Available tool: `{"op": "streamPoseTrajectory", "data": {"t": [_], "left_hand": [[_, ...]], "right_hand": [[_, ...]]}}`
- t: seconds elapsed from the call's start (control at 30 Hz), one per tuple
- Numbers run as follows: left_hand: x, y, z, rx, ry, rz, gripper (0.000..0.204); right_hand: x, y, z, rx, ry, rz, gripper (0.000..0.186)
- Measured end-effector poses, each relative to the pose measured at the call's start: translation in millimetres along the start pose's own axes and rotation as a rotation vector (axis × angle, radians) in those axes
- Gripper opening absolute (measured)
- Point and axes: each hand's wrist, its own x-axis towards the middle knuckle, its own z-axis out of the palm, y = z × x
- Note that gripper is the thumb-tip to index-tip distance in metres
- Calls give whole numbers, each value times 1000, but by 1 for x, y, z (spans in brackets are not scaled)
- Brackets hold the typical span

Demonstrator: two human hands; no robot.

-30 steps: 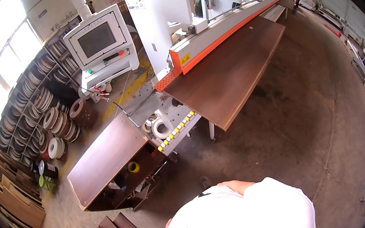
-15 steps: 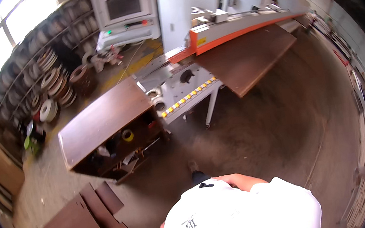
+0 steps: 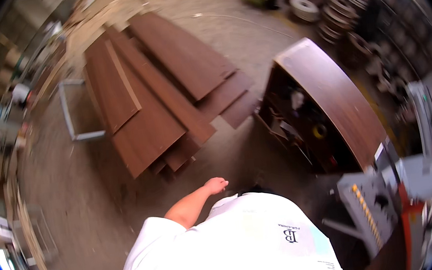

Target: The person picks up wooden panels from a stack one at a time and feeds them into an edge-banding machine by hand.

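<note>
My left hand [image 3: 215, 184] is in front of my white shirt [image 3: 229, 246], its forearm bent in from the left. Its fingers look loosely curled, and nothing shows in them. Nearest to it lie stacked dark brown boards [image 3: 147, 127], a short way ahead and apart from the hand. Several long panels overlap there, with a narrow strip [image 3: 122, 73] on top at the left. My right hand is out of view.
To the right stands a brown open-fronted cabinet [image 3: 329, 88] with a yellow roll [image 3: 319, 131] and small items inside. A grey machine table [image 3: 367, 203] is at lower right. Edging reels [image 3: 339, 14] stand far right. A pale metal frame [image 3: 68, 110] is left of the boards.
My view has swung left: the boards have come to the front, and the cabinet and machine have shifted right. My left forearm has come into view; my right arm has left it.
</note>
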Motion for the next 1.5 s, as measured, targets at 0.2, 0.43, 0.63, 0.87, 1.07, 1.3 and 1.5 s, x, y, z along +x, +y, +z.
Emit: {"op": "streamPoseTrajectory", "data": {"t": [0.2,0.43,0.63,0.87,1.07,1.3,1.5], "left_hand": [[-22,-13,-17,-140,165,-216,40],[-33,-39,18,-376,413,-337,38],[-14,-31,-8,-654,437,-324,38],[73,-42,-117,-884,444,-298,36],[165,-95,-183,-764,545,-424,41],[202,-78,-217,-1082,461,-458,40],[175,-59,-235,-1179,287,-378,36]], "right_hand": [[114,-78,-62,-375,-37,-296,49],[168,-229,-65,-594,27,-519,30],[181,-295,-23,-500,-112,-317,38],[140,-334,19,-578,-143,-214,38],[95,-382,37,-551,-41,-202,31],[74,-426,80,-348,-7,-148,31],[68,-468,118,-277,-197,-235,26]]}}
